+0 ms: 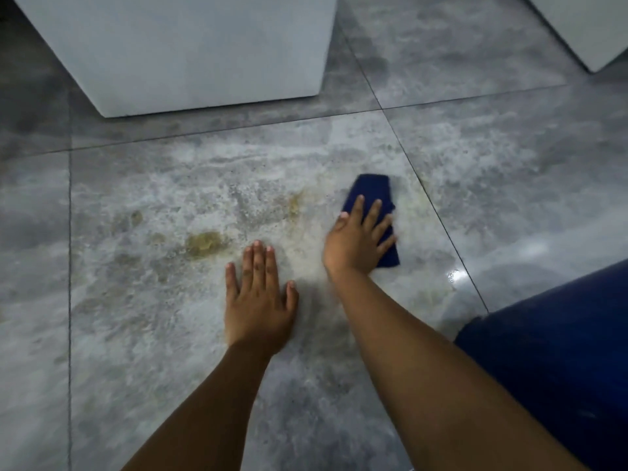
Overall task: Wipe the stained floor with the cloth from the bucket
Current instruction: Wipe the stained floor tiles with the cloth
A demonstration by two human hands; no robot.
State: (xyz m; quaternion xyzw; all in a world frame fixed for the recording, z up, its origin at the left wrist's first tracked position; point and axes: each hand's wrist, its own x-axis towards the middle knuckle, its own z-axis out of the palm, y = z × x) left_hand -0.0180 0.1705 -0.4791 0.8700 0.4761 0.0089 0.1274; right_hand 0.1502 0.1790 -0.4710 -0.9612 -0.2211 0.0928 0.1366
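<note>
A dark blue cloth [370, 192] lies flat on the grey marbled floor tile [170, 317], right of centre. My right hand [356, 239] presses down on its near half with fingers spread. My left hand [260, 297] rests flat on the bare tile to the left, fingers apart, holding nothing. Yellow-brown stains mark the tile: the largest stain [205, 244] sits left of my left hand, a smaller stain [295, 203] lies left of the cloth, and fainter smears spread further left. No bucket is in sight.
A white block-shaped base [190, 52] stands at the top, close behind the stained tile. Another white corner [591, 25] shows at the top right. A dark blue rounded shape [560, 362], which may be my knee, fills the lower right. A wet shine [457, 277] sits right of the cloth.
</note>
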